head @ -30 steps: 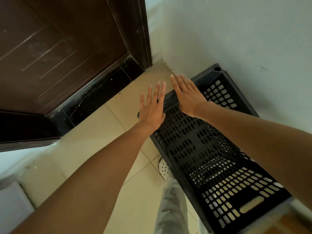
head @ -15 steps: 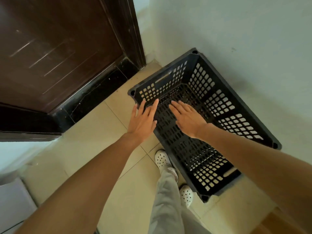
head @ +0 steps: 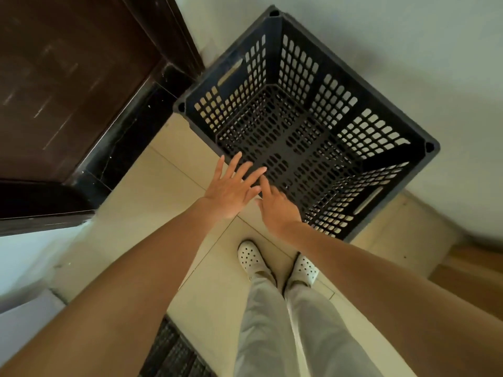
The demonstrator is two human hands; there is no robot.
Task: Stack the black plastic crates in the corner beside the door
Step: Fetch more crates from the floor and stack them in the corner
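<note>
Black perforated plastic crate (head: 337, 104) sits beside the dark wooden door (head: 68, 77), just beyond the empty, spread-fingered left hand (head: 231, 189) and right hand (head: 277, 210); the likely next move is fetching another to stack.

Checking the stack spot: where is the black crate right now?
Head view, upper middle: the crate sits on the floor in the corner along the wall, door to its left. The left hand and right hand are open by its near rim.

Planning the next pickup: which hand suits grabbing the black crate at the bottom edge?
Probably left: the left hand is open, and that crate lies leftward, by the left forearm. The right hand, also open, would cross the legs.
</note>
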